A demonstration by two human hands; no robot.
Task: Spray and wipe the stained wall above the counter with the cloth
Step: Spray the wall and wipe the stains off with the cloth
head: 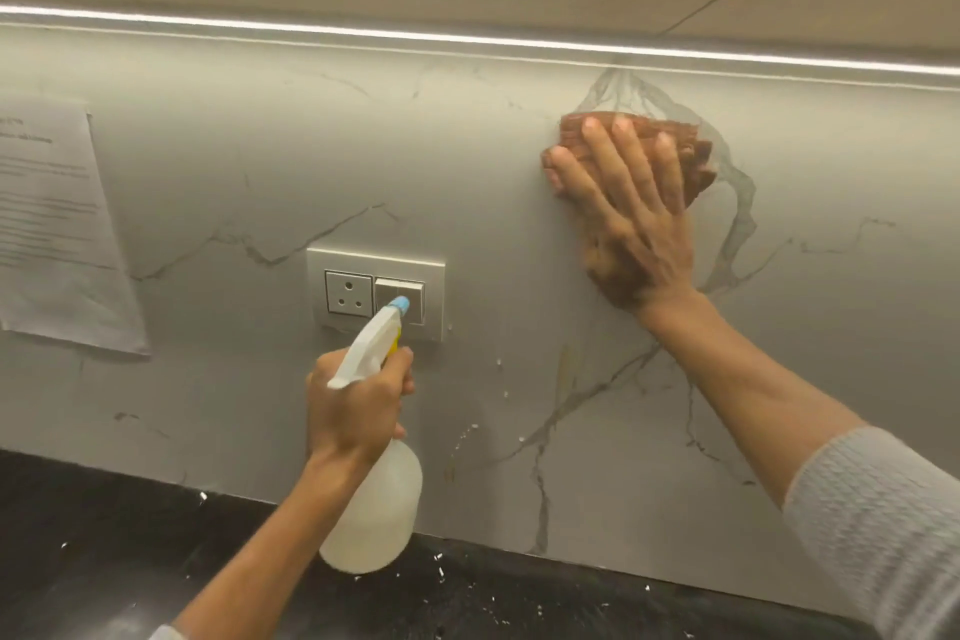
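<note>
The grey marble-veined wall (249,146) fills the view above the black counter (104,535). My right hand (628,203) presses a brown-orange cloth (696,151) flat against the wall, high on the right, fingers spread over it. My left hand (353,411) grips the neck of a white spray bottle (374,509), its blue-tipped nozzle (400,304) aimed at the wall near the socket. Brownish streaks and white drips (563,374) mark the wall between my two arms.
A white socket and switch plate (332,260) is set in the wall just behind the nozzle. A printed paper sheet (57,224) hangs at the left. A light strip (467,39) runs under the cabinet above. White specks lie scattered on the counter.
</note>
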